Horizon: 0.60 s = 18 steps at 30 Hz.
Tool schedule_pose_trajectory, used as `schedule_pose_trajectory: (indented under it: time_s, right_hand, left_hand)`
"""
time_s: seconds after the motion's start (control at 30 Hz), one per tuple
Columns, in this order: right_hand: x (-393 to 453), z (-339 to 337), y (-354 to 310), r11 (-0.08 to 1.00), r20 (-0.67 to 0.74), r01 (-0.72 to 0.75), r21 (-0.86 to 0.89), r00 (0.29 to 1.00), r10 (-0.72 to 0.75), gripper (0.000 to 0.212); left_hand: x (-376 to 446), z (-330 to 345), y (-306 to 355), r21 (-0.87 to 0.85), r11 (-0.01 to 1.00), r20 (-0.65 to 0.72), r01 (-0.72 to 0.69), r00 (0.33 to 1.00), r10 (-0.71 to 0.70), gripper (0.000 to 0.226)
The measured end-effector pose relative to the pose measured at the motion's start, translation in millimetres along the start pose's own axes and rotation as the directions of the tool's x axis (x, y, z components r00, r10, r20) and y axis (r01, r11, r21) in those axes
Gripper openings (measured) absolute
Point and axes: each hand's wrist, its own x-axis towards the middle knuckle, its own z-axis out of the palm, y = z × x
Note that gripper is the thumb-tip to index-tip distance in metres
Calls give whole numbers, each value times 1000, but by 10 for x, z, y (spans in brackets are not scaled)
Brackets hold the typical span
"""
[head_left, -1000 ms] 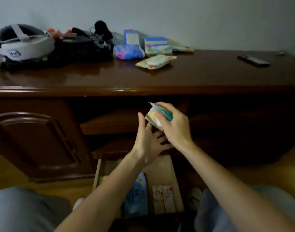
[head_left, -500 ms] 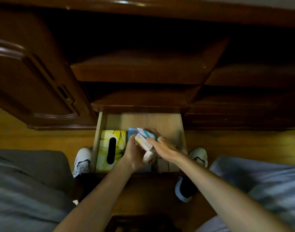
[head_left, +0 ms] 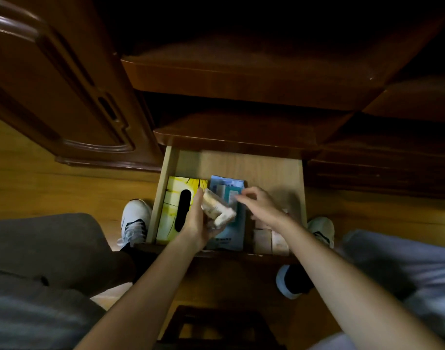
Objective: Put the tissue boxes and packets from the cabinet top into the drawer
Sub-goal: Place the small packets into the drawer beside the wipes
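Left hand (head_left: 200, 223) gripping small cream tissue packet (head_left: 217, 209) above open drawer (head_left: 266, 165), right hand (head_left: 260, 205) beside it, fingers loosely spread, seemingly empty, yellow tissue box (head_left: 170, 213) and blue packet (head_left: 229, 190) below.

The open light-wood drawer (head_left: 266, 168) held a yellow tissue box (head_left: 170, 213) at left, a blue tissue packet (head_left: 229, 238) beside it, and pale small packets (head_left: 269, 241) at right.

My left hand (head_left: 198, 221) covers part of the yellow tissue box (head_left: 174, 210) and of the blue packet (head_left: 227, 218). The small packet (head_left: 217, 209) in it is blurred; I cannot read its print. My right hand (head_left: 261, 207) hides part of the pale packets (head_left: 268, 239) below it.
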Motion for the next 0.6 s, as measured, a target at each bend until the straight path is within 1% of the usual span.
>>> schedule_pose_trajectory:
  time_s: [0.03, 0.07, 0.1, 0.13, 0.2, 0.27, 0.3, 0.37, 0.4, 0.47, 0.53, 0.6]
  right_hand:
    - [-41, -40, -34, 998, 130, -16, 61, 992, 8, 50]
    - [-85, -50, -46, 996, 245, -41, 79, 969, 21, 62]
    - [-125, -34, -19, 997, 310, -52, 64, 950, 29, 68]
    - [-150, -8, 42, 997, 324, -49, 60, 946, 27, 66]
    - [-174, 32, 188, 989, 237, -62, 134, 971, 28, 57]
    - [-188, 18, 300, 972, 135, -82, 219, 989, 53, 61]
    - [-192, -21, 329, 976, 83, -79, 204, 995, 63, 65]
    - [-160, -172, 351, 996, -55, -58, 75, 997, 63, 69]
    - [-124, -270, 348, 998, -118, -57, -5, 991, 56, 70]
    - [-18, -497, 301, 986, -192, -36, -163, 981, 4, 69]
    - [114, -705, 233, 959, -225, 11, -284, 971, -78, 58]
    - [253, -815, 187, 920, -233, 39, -390, 962, -140, 44]
  left_hand:
    - [-8, 27, -12, 28, 999, 17, -24, 1000, 24, 63]
    - [-22, 63, -28, 72, 996, 27, -51, 998, 49, 65]
    - [-36, 105, -46, 118, 990, 13, -74, 997, 73, 65]
    - [-47, 147, -67, 165, 981, -19, -99, 994, 103, 62]
    - [-52, 211, -117, 240, 957, -74, -164, 980, 186, 56]
    - [-43, 244, -151, 255, 944, -142, -208, 958, 249, 55]
    - [-35, 244, -148, 242, 944, -194, -224, 942, 274, 53]
    - [-9, 223, -129, 234, 939, -278, -253, 908, 314, 46]
    - [3, 217, -115, 244, 936, -290, -255, 902, 321, 43]
    - [15, 225, -104, 263, 933, -262, -244, 913, 313, 41]
    - [7, 251, -123, 287, 930, -206, -228, 934, 292, 42]
    - [3, 263, -148, 333, 914, -156, -234, 942, 298, 48]
